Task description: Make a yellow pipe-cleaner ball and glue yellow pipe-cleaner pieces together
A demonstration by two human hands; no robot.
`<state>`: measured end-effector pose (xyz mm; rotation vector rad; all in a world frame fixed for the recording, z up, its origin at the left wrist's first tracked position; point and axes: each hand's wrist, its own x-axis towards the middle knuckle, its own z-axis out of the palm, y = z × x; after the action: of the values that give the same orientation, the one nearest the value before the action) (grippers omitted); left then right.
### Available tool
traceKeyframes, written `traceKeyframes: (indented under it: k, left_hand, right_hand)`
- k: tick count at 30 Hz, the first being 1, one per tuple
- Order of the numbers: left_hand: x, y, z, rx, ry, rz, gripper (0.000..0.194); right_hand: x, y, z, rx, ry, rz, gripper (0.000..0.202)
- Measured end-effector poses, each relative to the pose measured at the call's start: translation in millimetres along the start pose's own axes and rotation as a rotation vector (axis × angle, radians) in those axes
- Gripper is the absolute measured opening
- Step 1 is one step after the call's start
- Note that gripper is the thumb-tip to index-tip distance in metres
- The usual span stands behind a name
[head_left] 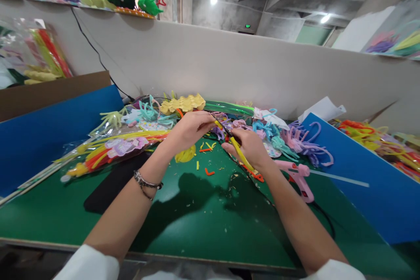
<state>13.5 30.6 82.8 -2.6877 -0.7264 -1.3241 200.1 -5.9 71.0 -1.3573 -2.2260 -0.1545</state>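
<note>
My right hand (251,144) is closed around scissors (241,153) with yellow handles and dark blades, which point up and left toward my other hand. My left hand (193,127) is closed in a pinch at the blade tips, with a short bit of yellow pipe cleaner (217,125) showing at its fingertips. How far the blades are apart cannot be made out. Below my left hand lies a coiled yellow fuzzy piece (185,154). Orange cut scraps (209,172) and small yellow ones are scattered on the green tabletop (197,227) beneath both hands.
A pink glue gun (300,177) with its cord lies beside my right forearm. Blue boxes stand at left (65,127) and right (367,175). Bagged pipe cleaners (114,148), a yellow egg carton (183,103) and pastel bundles (278,140) line the back, before a white partition (229,61).
</note>
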Motion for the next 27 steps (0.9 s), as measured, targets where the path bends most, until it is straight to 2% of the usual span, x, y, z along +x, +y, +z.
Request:
traceKeyframes:
  k: [5, 9, 24, 27]
  left_hand:
    - [0.3, 1.7, -1.8, 0.059, 0.008, -0.069, 0.017]
    - [0.9, 4.4, -2.3, 0.071, 0.014, -0.105, 0.019]
    - [-0.1, 3.6, -0.6, 0.037, -0.048, -0.189, 0.027]
    - [0.1, 2.9, -0.7, 0.047, -0.073, -0.206, 0.027]
  right_hand:
    - [-0.6, -2.9, -3.3, -0.142, -0.019, 0.020, 0.044]
    - [-0.8, -4.3, -3.2, -0.212, 0.012, 0.041, 0.047]
    - [0.3, -1.5, 4.2, -0.150, 0.026, 0.061, 0.054]
    - [1.5, -0.3, 4.6, -0.132, -0.003, 0.091, 0.055]
